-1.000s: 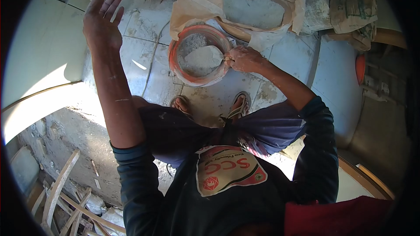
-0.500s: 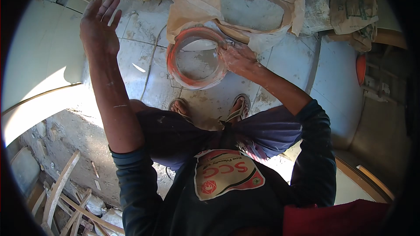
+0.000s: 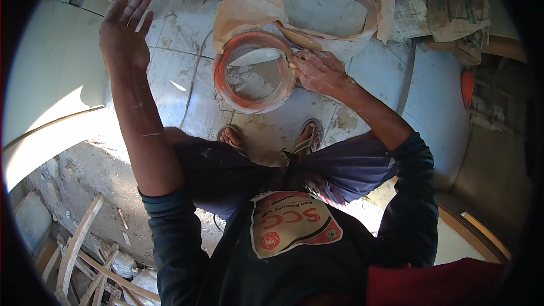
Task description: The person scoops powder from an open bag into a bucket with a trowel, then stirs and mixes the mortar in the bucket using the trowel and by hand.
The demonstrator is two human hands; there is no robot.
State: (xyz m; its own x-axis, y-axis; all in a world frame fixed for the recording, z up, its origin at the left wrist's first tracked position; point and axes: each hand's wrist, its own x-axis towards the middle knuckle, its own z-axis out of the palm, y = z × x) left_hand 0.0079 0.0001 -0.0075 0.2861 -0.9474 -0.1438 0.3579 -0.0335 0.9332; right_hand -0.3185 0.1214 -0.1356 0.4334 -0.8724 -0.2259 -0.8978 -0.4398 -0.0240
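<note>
An orange bucket (image 3: 222,88), its rim smeared with grey, stands on the floor in front of my feet with grey material (image 3: 255,84) in it. My right hand (image 3: 322,72) is closed at the bucket's right rim, around the handle end of a trowel. The trowel's pale, pointed blade (image 3: 255,56) reaches across the inside of the bucket; most of the handle is hidden by my fingers. Up at the left, my left hand (image 3: 126,37) is raised with fingers apart and palm showing, holding nothing.
Just beyond the bucket lies a torn-open paper sack (image 3: 243,0) with grey powder (image 3: 320,8) in it. More sacks (image 3: 456,11) stand at the right. A cord (image 3: 192,85) crosses the tiled floor. Wooden pieces (image 3: 79,243) lie at the lower left.
My right hand has shifted slightly right and down, and the trowel blade shows more fully inside the bucket. My left hand has drifted slightly left, still open.
</note>
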